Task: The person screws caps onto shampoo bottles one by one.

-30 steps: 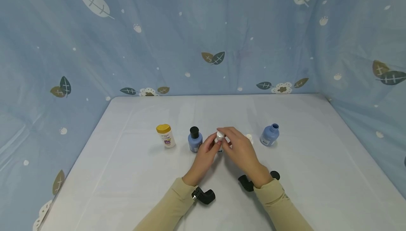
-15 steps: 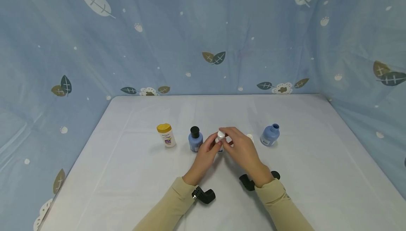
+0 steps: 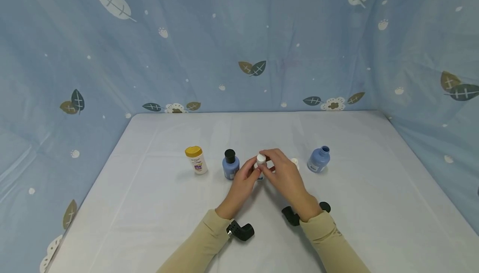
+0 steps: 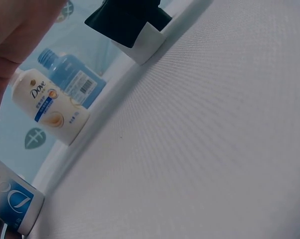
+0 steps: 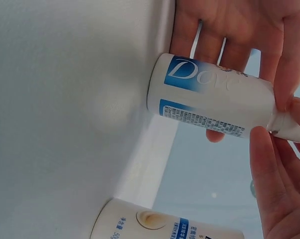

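A small white and blue Dove bottle [image 5: 215, 97] stands upright on the white table between the two hands. My left hand [image 3: 240, 185] grips its body, with fingers [image 5: 210, 45] wrapped behind it in the right wrist view. On top, my right hand [image 3: 286, 179] pinches the white cap [image 3: 261, 159] between thumb and fingers. The cap sits at the bottle's neck; whether it is loose I cannot tell. In the left wrist view, the lower part of the bottle [image 4: 15, 199] shows at the left edge, and the right hand [image 4: 15, 30] appears above.
To the left stand a blue bottle with a black cap [image 3: 230, 165] and a white bottle with a yellow cap [image 3: 196, 160]. Beyond the right hand are a cream Dove bottle [image 4: 50, 107], partly hidden, and a capless blue bottle [image 3: 318, 160]. Black wrist mounts [image 3: 241, 231] hang below the forearms.
My right fingers have shifted slightly on the cap, with the knuckles a little higher. The left hand and the bottle stay nearly in place; the other bottles have not moved.
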`<act>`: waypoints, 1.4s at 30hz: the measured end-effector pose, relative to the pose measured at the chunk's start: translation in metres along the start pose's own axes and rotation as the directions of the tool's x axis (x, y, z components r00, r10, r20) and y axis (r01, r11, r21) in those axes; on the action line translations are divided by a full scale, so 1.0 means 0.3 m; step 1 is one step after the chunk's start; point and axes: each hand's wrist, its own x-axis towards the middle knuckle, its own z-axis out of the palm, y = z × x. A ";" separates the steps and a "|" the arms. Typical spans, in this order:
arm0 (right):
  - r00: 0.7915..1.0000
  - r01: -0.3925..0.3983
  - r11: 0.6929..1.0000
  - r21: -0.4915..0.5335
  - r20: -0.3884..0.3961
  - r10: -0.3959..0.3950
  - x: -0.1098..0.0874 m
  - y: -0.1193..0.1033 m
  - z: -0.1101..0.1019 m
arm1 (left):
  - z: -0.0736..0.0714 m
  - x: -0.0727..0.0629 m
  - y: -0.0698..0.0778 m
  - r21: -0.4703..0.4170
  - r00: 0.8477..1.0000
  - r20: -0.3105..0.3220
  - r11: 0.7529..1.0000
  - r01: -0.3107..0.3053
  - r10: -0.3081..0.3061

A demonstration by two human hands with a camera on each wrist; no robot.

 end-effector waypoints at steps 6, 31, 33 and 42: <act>1.000 -0.007 1.000 -0.016 -0.010 0.007 -0.001 -0.002 0.005 | 0.000 0.001 0.000 0.005 1.000 0.000 1.000 0.002 -0.002; 0.999 0.045 0.998 -0.036 0.031 -0.044 0.000 -0.003 -0.016 | -0.003 0.028 -0.102 0.043 0.999 -0.027 0.999 -0.023 0.024; 0.999 0.039 0.999 -0.028 0.027 -0.038 0.002 -0.002 -0.017 | -0.003 0.022 -0.072 0.040 1.000 -0.021 0.999 -0.015 0.015; 0.999 0.044 0.999 -0.018 -0.002 -0.044 -0.001 0.009 -0.005 | 0.000 0.004 -0.008 0.037 1.000 -0.009 0.999 -0.017 0.017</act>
